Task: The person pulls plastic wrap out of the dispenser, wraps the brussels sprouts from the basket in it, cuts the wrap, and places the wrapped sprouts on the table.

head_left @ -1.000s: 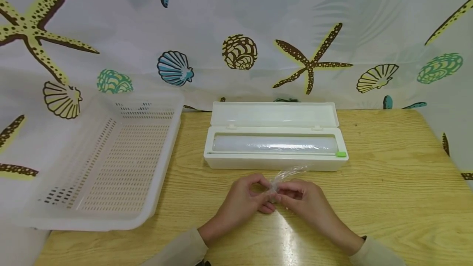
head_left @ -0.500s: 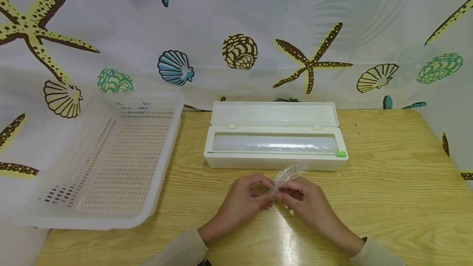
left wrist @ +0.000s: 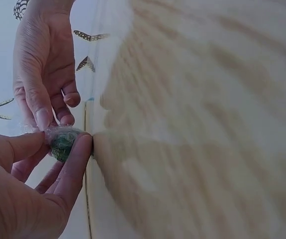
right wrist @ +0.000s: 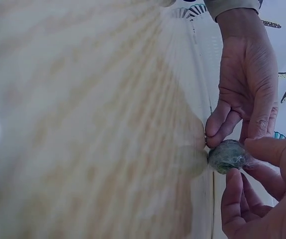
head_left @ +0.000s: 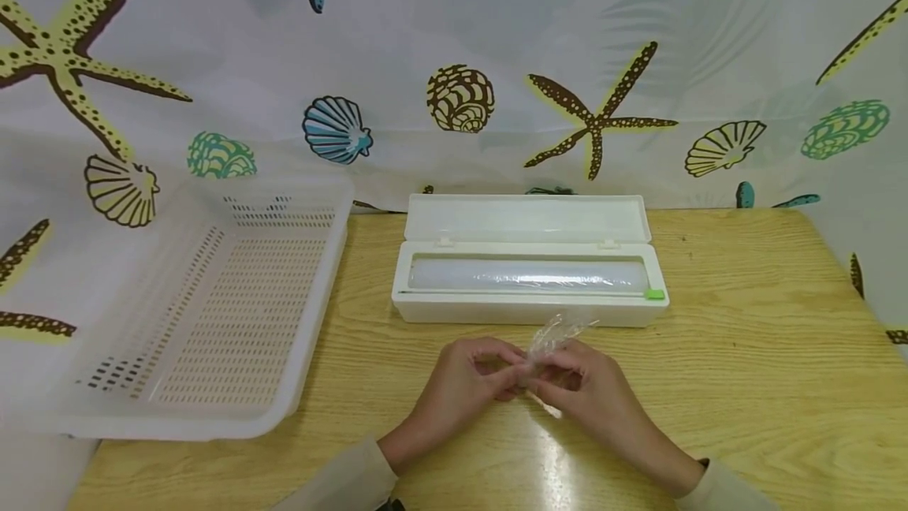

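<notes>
A small rounded green thing (left wrist: 63, 144) wrapped in clear plastic film is between both hands, just above the wooden table; its kind cannot be told through the film. My left hand (head_left: 461, 385) pinches it between thumb and fingers, as the left wrist view shows. From the other side my right hand (head_left: 603, 400) pinches the gathered film at its top. Loose ends of the plastic film (head_left: 556, 335) stick up past the fingertips, towards the box. In the head view the fingers hide the green thing, while the right wrist view shows its film-covered side.
Just beyond the hands stands a white cling film dispenser (head_left: 528, 311), lid raised, with a film roll (head_left: 525, 275) inside and a green slider cutter (head_left: 654, 295) at its right end. To the left sits a white perforated basket (head_left: 310, 337). Behind hangs a shell-patterned cloth (head_left: 397, 38).
Both hands stay in nearly the same place while the fingers shift slightly around the wrapped thing. The loose film ends have turned and spread a little.
</notes>
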{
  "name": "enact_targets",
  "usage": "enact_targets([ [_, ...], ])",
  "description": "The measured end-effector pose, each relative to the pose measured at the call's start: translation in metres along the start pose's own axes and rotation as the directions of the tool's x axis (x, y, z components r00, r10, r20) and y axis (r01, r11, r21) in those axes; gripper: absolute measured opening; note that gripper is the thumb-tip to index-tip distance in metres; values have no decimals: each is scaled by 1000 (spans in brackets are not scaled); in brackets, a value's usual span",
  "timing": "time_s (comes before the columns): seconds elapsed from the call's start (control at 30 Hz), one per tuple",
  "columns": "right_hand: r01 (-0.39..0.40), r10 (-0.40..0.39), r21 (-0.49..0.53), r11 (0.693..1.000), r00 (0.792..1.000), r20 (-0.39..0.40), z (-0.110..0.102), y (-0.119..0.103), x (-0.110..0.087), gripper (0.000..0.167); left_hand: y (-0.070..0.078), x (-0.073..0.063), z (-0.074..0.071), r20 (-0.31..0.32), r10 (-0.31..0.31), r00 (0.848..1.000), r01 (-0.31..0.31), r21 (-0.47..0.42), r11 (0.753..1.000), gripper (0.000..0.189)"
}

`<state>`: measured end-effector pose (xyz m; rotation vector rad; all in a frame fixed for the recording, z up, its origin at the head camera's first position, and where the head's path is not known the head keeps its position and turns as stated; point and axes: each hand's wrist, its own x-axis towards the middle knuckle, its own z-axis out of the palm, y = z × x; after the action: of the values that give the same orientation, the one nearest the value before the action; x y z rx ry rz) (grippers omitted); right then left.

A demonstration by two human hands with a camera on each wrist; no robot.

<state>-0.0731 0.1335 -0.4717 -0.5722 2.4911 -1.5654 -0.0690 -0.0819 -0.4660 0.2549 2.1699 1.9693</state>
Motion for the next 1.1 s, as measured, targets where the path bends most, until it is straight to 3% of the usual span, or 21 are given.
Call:
enact_targets([
  [0.2, -43, 45, 46, 998, 999, -31, 0, -2, 0, 18, 0, 0, 1, -10, 15, 1000, -14, 45, 999, 4],
  [0.4, -56, 59, 121, 991, 998, -23, 0, 1, 0, 17, -1, 2, 0, -20, -43, 999, 45, 92, 995, 16],
  [0.57, -37, 39, 156, 987, 999, -10, 0, 3, 1, 21, -1, 2, -3, 32, -51, 998, 46, 143, 989, 28],
  [0.73, 4, -4, 202, 979, 1000, 1, 0, 3, 0, 17, 1, 2, -8, 86, -61, 994, 35, 274, 961, 33],
  [0.93, -3, 3, 119, 993, 1000, -2, 2, 0, 2, 8, 4, 3, -9, 104, -62, 993, 20, 362, 932, 25],
  [1.1, -49, 48, 122, 991, 999, 18, 3, -3, 3, 6, 4, 2, -7, 144, -105, 984, 63, 272, 960, 19],
])
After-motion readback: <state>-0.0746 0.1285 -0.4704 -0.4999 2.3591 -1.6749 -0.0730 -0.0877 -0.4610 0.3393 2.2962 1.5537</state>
